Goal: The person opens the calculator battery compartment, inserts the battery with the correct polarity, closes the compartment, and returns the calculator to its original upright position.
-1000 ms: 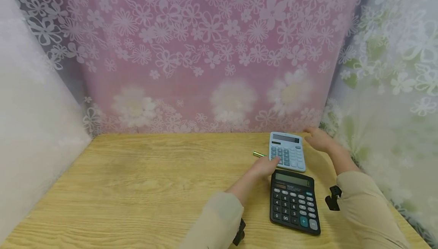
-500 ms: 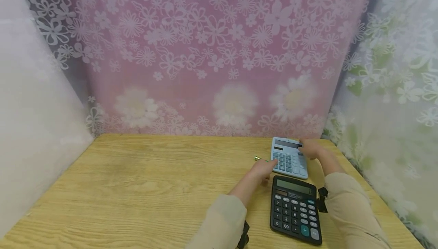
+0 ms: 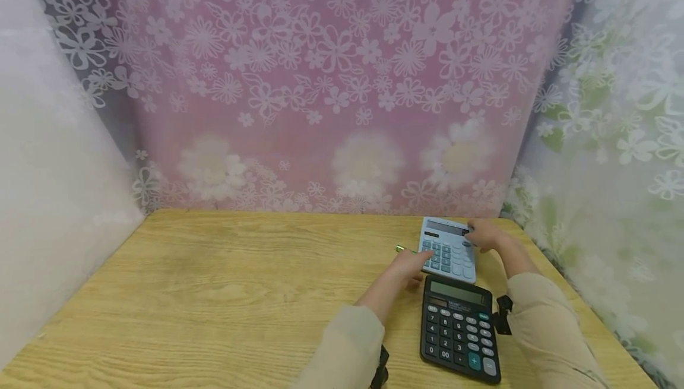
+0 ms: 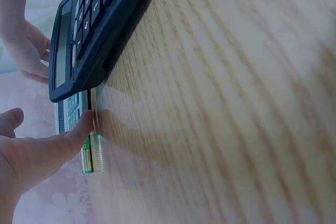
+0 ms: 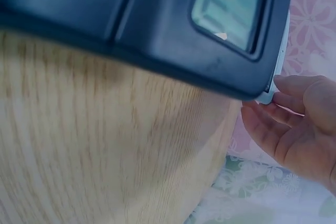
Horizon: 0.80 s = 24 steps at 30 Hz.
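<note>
A light blue calculator (image 3: 447, 250) lies at the back right of the table. My right hand (image 3: 485, 234) pinches its upper right corner, thumb over the display end, as the right wrist view also shows with curled fingers (image 5: 270, 124). At its left edge is my left hand (image 3: 407, 265), one digit reaching over the lower left keys. In the left wrist view that hand's digits are spread and fairly straight, one fingertip (image 4: 86, 119) right at a slim green and gold battery (image 4: 86, 156). The battery (image 3: 401, 249) sticks out left of the calculator, partly hidden by the hand.
A larger black calculator (image 3: 459, 329) lies just in front of the blue one, between my forearms. Wooden tabletop (image 3: 214, 294) stretches to the left. A pink floral curtain (image 3: 320, 80) rises behind the table, with pale curtains (image 3: 614, 139) along the sides.
My right hand has come in from the right to the blue calculator's corner and gripped it. The calculator has shifted slightly left and nearer. My left hand has barely moved.
</note>
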Available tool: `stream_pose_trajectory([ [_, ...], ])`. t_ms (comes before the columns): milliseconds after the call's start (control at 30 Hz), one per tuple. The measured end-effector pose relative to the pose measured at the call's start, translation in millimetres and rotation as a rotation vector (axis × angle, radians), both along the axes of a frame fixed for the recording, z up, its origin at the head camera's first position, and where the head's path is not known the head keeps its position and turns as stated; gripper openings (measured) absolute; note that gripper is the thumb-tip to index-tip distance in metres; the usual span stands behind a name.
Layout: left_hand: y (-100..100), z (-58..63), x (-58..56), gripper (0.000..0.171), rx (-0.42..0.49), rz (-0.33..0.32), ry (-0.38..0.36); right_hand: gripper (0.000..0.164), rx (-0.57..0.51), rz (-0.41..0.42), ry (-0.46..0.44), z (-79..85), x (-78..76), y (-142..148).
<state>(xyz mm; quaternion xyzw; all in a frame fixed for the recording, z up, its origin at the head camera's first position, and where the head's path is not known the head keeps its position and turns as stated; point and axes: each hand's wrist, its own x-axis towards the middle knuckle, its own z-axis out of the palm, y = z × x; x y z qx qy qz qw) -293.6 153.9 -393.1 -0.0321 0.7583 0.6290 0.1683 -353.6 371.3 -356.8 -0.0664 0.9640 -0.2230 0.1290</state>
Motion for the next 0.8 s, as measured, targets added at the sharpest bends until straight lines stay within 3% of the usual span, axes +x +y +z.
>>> stream_pose_trajectory([
  [267,-2,1.1,0.4,0.057,0.163,0.102,-0.045,0.047,-0.023,-0.018,0.005,-0.9,1.6,2],
  [500,2,-0.5,-2.8,0.040,0.249,0.168,-0.066,0.041,-0.110,-0.067,0.003,-2.5,4.5,10],
  [667,1,5.0,-1.4,0.045,0.280,0.170,-0.082,0.034,-0.143,-0.086,0.117,8.1,7.1,13],
  [800,-4,12.4,-4.8,0.043,0.325,0.216,-0.051,0.029,-0.159,-0.085,0.222,20.3,7.4,12],
])
